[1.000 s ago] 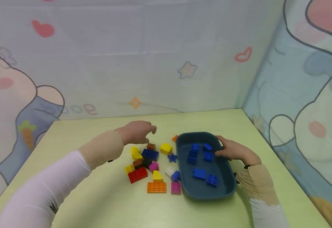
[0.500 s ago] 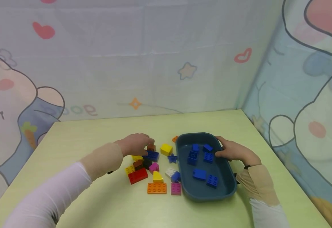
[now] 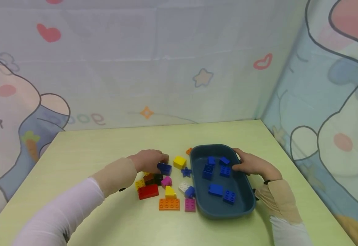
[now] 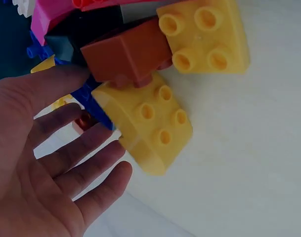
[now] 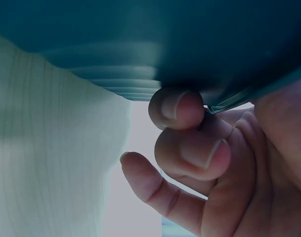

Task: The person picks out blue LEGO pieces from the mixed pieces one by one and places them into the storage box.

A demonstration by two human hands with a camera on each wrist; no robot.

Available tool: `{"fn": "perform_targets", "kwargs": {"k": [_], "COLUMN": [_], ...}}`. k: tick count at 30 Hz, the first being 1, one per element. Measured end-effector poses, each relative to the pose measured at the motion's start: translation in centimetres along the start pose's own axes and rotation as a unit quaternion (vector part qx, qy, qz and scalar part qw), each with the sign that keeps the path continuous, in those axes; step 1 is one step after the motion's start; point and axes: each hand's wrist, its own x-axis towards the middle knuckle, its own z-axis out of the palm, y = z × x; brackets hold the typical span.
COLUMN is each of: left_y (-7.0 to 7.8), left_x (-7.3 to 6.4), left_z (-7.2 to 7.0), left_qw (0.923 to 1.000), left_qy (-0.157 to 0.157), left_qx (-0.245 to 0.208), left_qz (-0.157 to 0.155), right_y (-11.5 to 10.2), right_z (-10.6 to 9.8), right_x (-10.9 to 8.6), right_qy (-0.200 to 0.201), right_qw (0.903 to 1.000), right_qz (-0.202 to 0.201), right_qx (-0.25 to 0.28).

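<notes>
Lying upon the pale surface (image 3: 120,225) is a blue-grey tray (image 3: 219,207). The right grip (image 3: 254,164) is closed on its right wall, the thumb inside, fingers (image 5: 190,153) outside. Well to the left, the left grip (image 3: 148,160) is at a dark blue brick (image 3: 165,169); this brick lies between thumb and fingers, its right end showing, but I cannot tell whether they pinch it. Several blue bricks (image 3: 216,189) rest inside the tray. Smaller, a blue star piece (image 3: 186,172) lies between brick and tray.
</notes>
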Motion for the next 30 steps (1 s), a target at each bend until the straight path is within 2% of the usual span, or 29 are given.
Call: {"fn": "perform_targets", "kwargs": {"k": [4,10,21,30], "left_y": [0.2,0.5,0.7,0.8], "left_x": [0.2,0.2,0.7,0.8], "left_z": [0.9,1.1,1.3,1.7], "left_qw": [0.9998,0.9992,0.9992,0.9993], "left_qy": [-0.011,-0.019,-0.023,-0.027], "left_qx": [0.011,-0.013,-0.02,-0.013], "left_qz": [-0.011,-0.031,-0.024,-0.023], "right_y": [0.0,0.0,0.0,0.1], "right_z": [0.0,0.0,-0.1,0.1], "right_x": [0.1,0.2,-0.1,-0.1], "right_qy": [-0.003,0.0,0.002,0.001], "right_qw": [1.0,0.9999,1.0,0.9999], "right_qz": [0.001,-0.01,0.002,-0.006], "right_qx": [0.001,0.004,-0.004,0.008]}}
